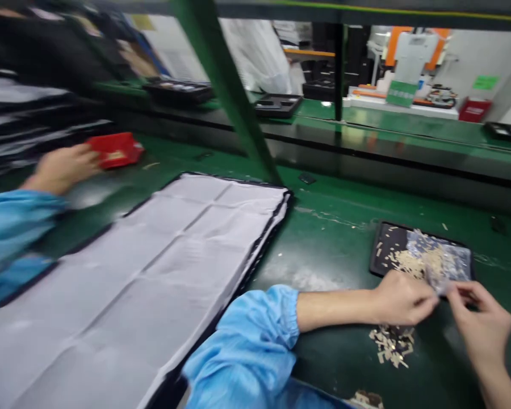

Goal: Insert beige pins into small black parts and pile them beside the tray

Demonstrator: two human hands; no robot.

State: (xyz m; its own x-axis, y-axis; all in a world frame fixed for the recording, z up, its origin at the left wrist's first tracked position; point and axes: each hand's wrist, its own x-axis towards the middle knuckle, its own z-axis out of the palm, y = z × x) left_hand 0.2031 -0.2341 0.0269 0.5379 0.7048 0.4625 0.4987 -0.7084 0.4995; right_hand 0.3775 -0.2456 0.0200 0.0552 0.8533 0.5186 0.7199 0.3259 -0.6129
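My left hand (402, 298), in a blue sleeve, and my right hand (481, 321) meet at the right side of the head view. Both are closed on the edge of a clear plastic bag (455, 264), with fingertips close together. The bag lies over a black tray (381, 258) strewn with small beige pieces (409, 262). Under my left wrist, a loose pile of similar small pieces (392, 345) lies on the green table. What is still inside the bag is too blurred to make out.
A large padded sheet with white liner (153, 272) covers the left of the green table (323, 250). Another person's hand (66, 167) touches a red bin (114, 150) by stacked sheets (21, 125). A green post (230, 91) and a shelf (387, 128) with trays stand behind.
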